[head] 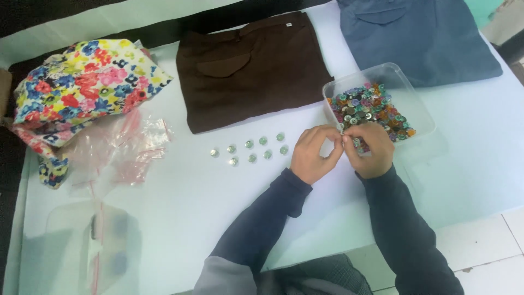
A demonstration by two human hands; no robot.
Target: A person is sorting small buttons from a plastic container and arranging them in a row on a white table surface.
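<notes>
Both hands met w/ fingertips pinched together at the near-left rim of the clear plastic tub (pixel 406 82). The left hand (pixel 312 154) and right hand (pixel 368 152) were closed on sth tiny between them, prob. one small round button, though it was too small to make out for sure. It sat right at the tub's 7 o'clock corner, just above the white tabletop (pixel 180 218).

Progress, as I judged it: nine small greenish-silver round buttons (pixel 250 148) already lay out on the table at 9 o'clock from the hands, in two loose rows. The rows' long axis ran left-right, rising slightly toward the hands. Each button lay flat; being round, it pointed nowhere in particular. The heap of mixed-colour buttons (pixel 371 108) in the tub was still large, so most remained inside.

Around them: a folded dark brown garment (pixel 256 71) at 11 o'clock, a folded blue-grey garment (pixel 420 38) at 1 o'clock, a bright floral-print cloth bundle (pixel 76 87) far off at 9–10 o'clock, w/ crumpled clear plastic bags (pixel 125 153) beside it.
</notes>
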